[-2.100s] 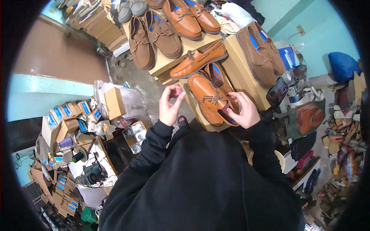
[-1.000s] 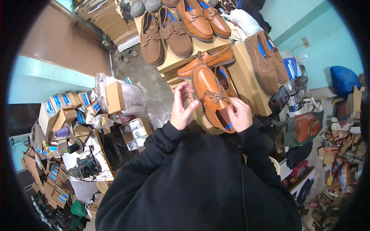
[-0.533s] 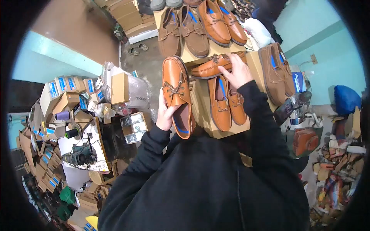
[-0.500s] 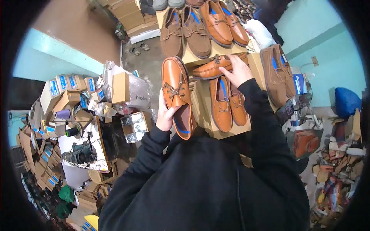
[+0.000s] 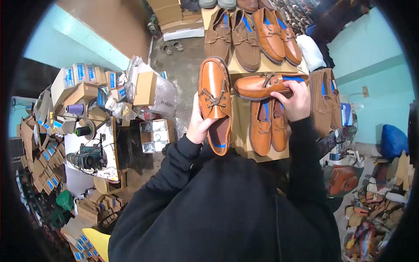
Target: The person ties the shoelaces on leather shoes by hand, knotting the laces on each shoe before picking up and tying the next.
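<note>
My left hand (image 5: 198, 125) is closed around the side of a tan leather boat shoe (image 5: 212, 77), held toe up with its laced top facing me. Crosswise to the right, a second tan boat shoe (image 5: 253, 88) points its toe left. My right hand (image 5: 297, 104) grips this one near its opening, thumb on the near side and fingers at the blue-lined inside. Just below it, a pair of tan boat shoes (image 5: 262, 137) rests on a cardboard box (image 5: 273, 156); the held shoe hides part of them.
Brown boat shoes (image 5: 246, 50) and another tan pair (image 5: 271, 39) stand on boxes ahead. More brown shoes (image 5: 322, 105) are at the right. On the left are a sewing machine (image 5: 91, 158) on a white table (image 5: 112, 163) and stacked shoe boxes (image 5: 78, 94). Scraps (image 5: 371, 218) are heaped at lower right.
The view has swung, so most things sit farther right. The shoe in my right hand has tilted to show more of its blue-lined opening, and my fingers have shifted toward that opening.
</note>
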`<act>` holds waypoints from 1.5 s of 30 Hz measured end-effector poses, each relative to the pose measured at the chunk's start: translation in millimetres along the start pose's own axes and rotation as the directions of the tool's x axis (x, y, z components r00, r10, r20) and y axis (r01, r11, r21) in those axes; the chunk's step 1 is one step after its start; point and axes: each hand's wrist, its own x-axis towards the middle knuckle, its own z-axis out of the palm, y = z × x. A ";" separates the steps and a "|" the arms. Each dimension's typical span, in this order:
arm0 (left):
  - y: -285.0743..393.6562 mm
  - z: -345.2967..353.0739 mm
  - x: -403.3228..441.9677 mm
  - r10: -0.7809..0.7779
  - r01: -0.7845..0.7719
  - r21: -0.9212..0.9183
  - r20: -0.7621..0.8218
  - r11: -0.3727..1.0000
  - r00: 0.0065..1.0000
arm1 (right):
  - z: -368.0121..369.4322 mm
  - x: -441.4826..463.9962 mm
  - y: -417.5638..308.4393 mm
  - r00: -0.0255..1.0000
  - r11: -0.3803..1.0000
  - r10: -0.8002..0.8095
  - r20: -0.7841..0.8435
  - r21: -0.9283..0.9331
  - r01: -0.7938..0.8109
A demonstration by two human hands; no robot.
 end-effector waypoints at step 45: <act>-107.0 74.4 6.3 -0.224 0.229 -0.066 0.079 0.971 0.971 | 11.7 -165.7 -39.5 0.906 0.836 0.359 0.226 0.354 -0.419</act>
